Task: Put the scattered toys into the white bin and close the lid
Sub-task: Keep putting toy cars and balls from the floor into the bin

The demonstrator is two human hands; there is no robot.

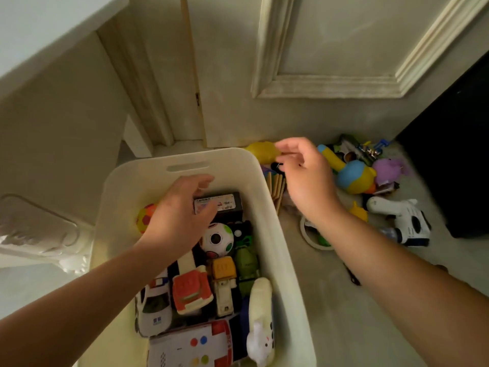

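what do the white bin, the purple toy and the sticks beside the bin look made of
White bin: likely moulded plastic, matte; smooth rounded rim, cut-out handle slot. Purple toy: perhaps plush or soft rubber; rounded and dull, too blurred to settle. Sticks: seemingly bare wood; pale tan, straight, flat-sided.

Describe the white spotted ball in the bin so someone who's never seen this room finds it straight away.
Start at the white bin on the floor. Inside, look on the near side of the black box, beside the left hand. The ball is white with round green, red and dark spots, unlike the orange-and-yellow ball by the bin's left wall.
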